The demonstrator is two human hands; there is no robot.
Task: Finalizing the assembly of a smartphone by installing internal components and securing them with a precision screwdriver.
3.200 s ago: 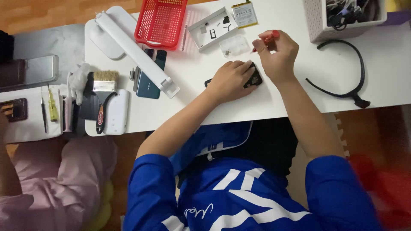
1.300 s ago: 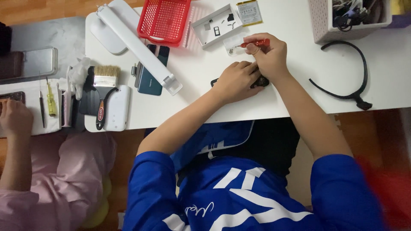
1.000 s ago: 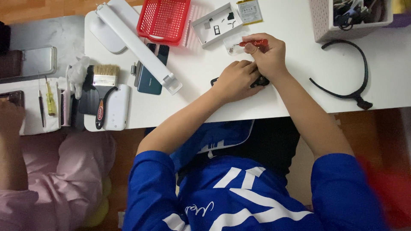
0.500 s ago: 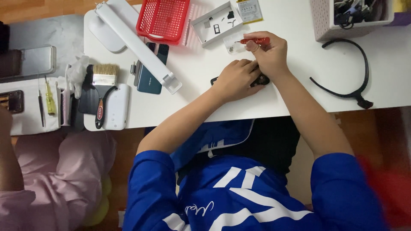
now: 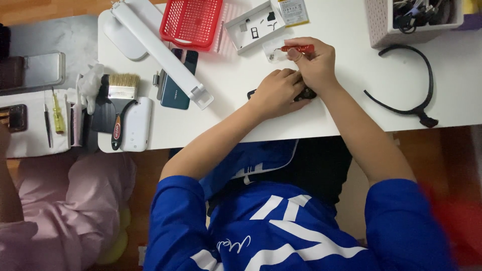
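Red-handled screwdriver (image 5: 297, 48) is pinched by right hand (image 5: 314, 64) fingers, lowered closer since earlier; small black device (image 5: 305, 94) is pressed onto white counter (image 5: 351, 100) under left hand (image 5: 275, 93), fingers curled together.

open white tabletop (image 5: 351, 85) is seen between the right hand (image 5: 314, 62) and the black headband (image 5: 409, 85), so passage is left there. ahead, the way is hemmed by the small white tray (image 5: 253, 25) and red basket (image 5: 193, 20). to the left, bare surface is bounded by the white lamp arm (image 5: 160, 50).
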